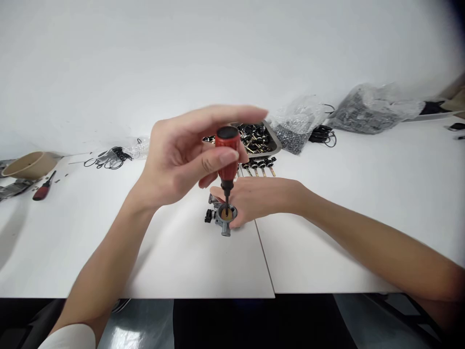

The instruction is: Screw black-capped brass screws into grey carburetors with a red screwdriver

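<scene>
My left hand is closed round the red handle of a screwdriver, thumb in front and index finger stretched out above the black cap. The screwdriver stands upright, its tip down in the round opening of a small grey metal carburetor body, where a brass-coloured disc shows. A black knob sticks out of the body's left side. My right hand grips the body from the right and presses it to the white table; most of its fingers are hidden behind the body.
Behind my hands, a metal tray holds many black and brass parts, with several more lined up before it. Plastic bags of small parts lie back right. At left are a second screwdriver, black cords and a tan bowl. A seam crosses the table.
</scene>
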`<state>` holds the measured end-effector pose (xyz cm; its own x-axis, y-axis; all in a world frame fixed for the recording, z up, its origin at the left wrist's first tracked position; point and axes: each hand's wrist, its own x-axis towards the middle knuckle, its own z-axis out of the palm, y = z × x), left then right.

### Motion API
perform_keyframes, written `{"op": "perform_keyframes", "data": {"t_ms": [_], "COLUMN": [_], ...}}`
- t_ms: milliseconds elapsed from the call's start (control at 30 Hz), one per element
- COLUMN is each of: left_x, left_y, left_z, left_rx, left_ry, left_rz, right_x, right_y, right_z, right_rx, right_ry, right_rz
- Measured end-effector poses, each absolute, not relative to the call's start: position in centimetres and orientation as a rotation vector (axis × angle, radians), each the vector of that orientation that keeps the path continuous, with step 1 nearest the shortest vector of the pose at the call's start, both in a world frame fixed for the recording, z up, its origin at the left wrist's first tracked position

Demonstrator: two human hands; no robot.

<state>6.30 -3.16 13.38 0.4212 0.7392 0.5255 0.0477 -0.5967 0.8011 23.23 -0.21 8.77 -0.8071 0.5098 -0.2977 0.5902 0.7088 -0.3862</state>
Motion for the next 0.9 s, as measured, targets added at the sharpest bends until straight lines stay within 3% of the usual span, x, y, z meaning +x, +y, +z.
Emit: {"op": "perform_keyframes", "data": {"t_ms": [433,633,900], "left_x": [6.8,6.6,6.4], "left_y": [-1.3,-0.3,-0.4], "left_z": [12.3,11.7,12.0], "left_rx": [2.016,1.868,1.929], "left_ry": [0.653,0.641,0.557], "left_rz": [1.427,1.440,1.419], "right_x": [23.3,23.3,23.3], "right_y": [0.7,1.4,1.5], "right_z": [8.1,7.7,7.5], "right_rx": [0.728,0.637,0.578], "right_ry": [2.735,2.725,2.765], "right_rz": [-0.681,-0.844,-0.800]}}
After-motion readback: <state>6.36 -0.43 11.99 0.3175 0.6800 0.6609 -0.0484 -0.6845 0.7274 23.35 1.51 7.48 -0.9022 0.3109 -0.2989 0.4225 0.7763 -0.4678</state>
